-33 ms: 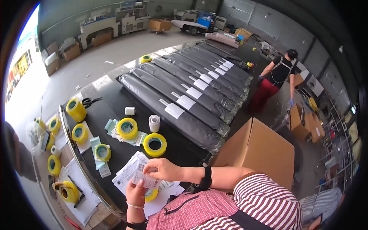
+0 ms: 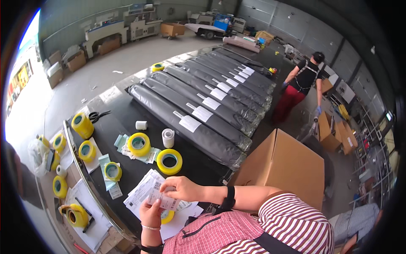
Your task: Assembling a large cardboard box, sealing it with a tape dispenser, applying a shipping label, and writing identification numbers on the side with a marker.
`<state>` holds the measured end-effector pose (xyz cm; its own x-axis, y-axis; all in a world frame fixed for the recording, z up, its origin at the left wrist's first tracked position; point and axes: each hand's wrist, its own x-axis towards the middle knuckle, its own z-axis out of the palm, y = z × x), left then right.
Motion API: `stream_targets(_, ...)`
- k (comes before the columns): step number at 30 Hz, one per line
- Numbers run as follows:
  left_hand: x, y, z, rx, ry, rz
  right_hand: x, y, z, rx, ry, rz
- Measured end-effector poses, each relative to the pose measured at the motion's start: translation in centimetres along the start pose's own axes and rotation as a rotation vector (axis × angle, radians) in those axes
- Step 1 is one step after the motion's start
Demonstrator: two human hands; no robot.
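Between my two hands is a small white printed label, held low over the near end of the dark table. My left hand pinches its near edge between thumb and fingers. From the right, my right hand reaches across with its fingertips closed on the label's upper part. Printed sheets lie just beyond and to the left of it. Partly hidden under the label and hands is a yellow tape roll on white paper.
Long black wrapped packages with white labels lie side by side across the table. Yellow tape rolls, a white label roll and black scissors sit leftward. A large cardboard box stands right. Another person is beyond it.
The whole view has shifted slightly to the left. Both hands keep their pinch on the label, with hardly any visible movement.
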<state>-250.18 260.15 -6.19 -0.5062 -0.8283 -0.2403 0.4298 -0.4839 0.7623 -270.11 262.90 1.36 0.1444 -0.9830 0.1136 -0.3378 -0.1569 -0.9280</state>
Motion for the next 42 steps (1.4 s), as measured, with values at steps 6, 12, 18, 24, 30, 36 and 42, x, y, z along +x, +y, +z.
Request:
stream_targets(6, 1.5, -1.4, 3.8, 0.233, -0.085, 0.024, -5.8, 0.2, -3.5, 0.224, 0.210, 0.224)
stream_targets(12, 0.6, -2.8, 9.8, 0.171, -0.250, -0.016, -12.0, 0.1, -6.4, 0.160, 0.279, 0.233)
stream_targets(18, -1.6, -5.9, 16.1, 0.403, -0.301, -0.009, -19.2, -0.7, -9.9, 0.271, 0.320, 0.316)
stream_targets(24, -4.5, -10.5, 24.6, 0.601, -0.266, -0.037, -27.8, 0.2, -14.1, 0.184, 0.471, 0.343)
stream_targets(30, -4.7, -15.6, 31.5, 0.443, -0.305, -0.070, -36.6, 0.8, -19.9, 0.368, 0.687, 0.282)
stream_targets(36, -5.2, -19.2, 35.5, 0.446, -0.357, -0.114, -41.2, 2.3, -21.9, 0.472, 0.704, 0.255)
stream_targets(42, -4.3, -21.2, 37.2, 0.496, -0.455, -0.170, -43.0, 2.0, -22.3, 0.438, 0.785, 0.305)
